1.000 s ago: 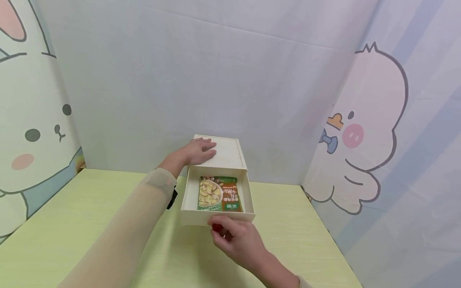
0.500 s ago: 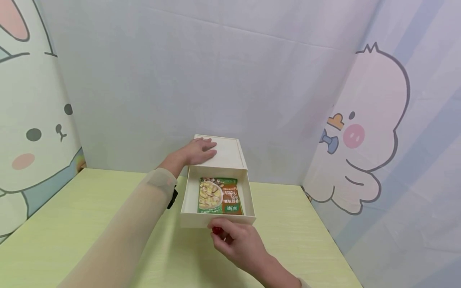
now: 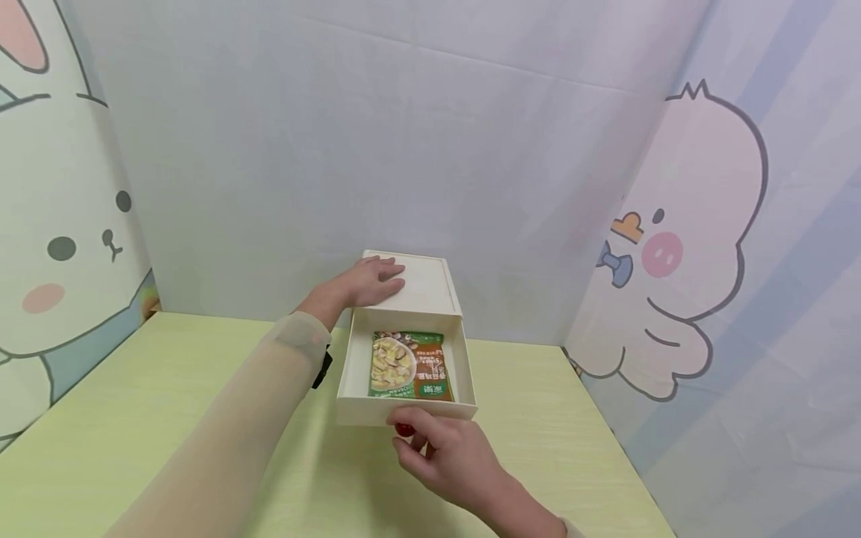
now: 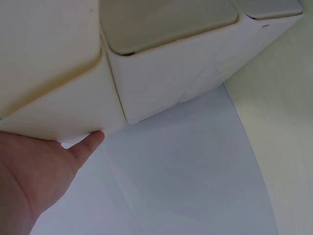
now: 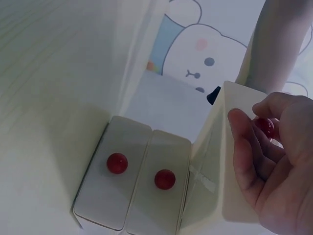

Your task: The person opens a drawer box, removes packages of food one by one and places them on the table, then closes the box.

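Note:
A small white drawer unit (image 3: 427, 288) stands on the table against the backdrop, its top drawer (image 3: 359, 412) pulled out toward me. Inside lies a green and brown food packet (image 3: 412, 366) with a picture of a bowl of food. My left hand (image 3: 370, 284) rests on top of the unit, fingers spread. The left wrist view has that hand (image 4: 39, 171) at the unit's edge. At the drawer front, my right hand (image 3: 447, 452) pinches the round red knob (image 3: 404, 430). In the right wrist view its fingers are curled round the knob (image 5: 264, 128).
Two lower drawers are closed, each with a red knob (image 5: 117, 163), as the right wrist view shows. A pale yellow-green table (image 3: 551, 448) lies under the unit. Cloth backdrops (image 3: 282, 149) with cartoon animals enclose the back and sides. A black wristband (image 3: 322, 370) sits at my left wrist.
The top drawer has come slightly farther out toward me, with my right hand on its knob. My left hand has stayed on top of the unit.

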`<state>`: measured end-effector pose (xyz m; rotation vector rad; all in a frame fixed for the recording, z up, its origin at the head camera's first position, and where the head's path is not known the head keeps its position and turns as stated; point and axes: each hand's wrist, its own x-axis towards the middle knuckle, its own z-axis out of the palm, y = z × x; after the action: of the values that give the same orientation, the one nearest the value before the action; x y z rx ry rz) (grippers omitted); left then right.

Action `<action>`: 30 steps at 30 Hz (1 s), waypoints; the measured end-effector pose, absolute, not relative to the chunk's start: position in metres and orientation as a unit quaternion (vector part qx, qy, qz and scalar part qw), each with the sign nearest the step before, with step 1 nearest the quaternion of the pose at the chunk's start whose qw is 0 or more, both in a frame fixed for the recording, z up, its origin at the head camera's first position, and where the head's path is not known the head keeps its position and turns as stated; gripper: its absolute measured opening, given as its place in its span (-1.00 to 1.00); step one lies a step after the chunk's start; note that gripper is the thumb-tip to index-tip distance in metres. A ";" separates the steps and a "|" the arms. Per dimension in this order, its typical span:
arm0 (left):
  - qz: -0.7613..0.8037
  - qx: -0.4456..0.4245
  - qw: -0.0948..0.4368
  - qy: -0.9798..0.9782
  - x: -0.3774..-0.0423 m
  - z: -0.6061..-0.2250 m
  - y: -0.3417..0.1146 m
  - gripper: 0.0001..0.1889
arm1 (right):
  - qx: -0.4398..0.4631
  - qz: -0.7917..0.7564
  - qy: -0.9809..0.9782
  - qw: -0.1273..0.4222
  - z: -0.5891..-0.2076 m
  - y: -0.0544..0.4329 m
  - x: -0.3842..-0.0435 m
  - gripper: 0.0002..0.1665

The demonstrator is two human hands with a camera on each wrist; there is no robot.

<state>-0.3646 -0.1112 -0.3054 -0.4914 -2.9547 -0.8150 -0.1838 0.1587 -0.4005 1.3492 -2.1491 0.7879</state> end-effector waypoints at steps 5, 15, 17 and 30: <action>-0.266 -0.155 0.016 -0.951 -0.366 -0.307 -0.111 -0.33 | 0.505 0.276 -0.787 0.223 -0.386 0.165 -0.185 -0.58; -0.266 -0.142 0.014 -0.953 -0.366 -0.305 -0.109 -0.33 | 0.499 0.332 -0.769 0.224 -0.328 0.170 -0.203 -0.66; -0.265 -0.139 0.015 -0.954 -0.366 -0.304 -0.109 -0.33 | 0.485 0.329 -0.783 0.209 -0.318 0.168 -0.212 -0.68; -0.262 -0.142 0.017 -0.954 -0.364 -0.305 -0.110 -0.33 | 0.417 0.129 -0.899 -0.019 -0.312 0.149 -0.264 -0.13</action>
<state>-0.3642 -0.1104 -0.3049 -0.4421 -2.9669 -0.8138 -0.2639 0.1489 -0.3125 1.3274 -2.8590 0.4116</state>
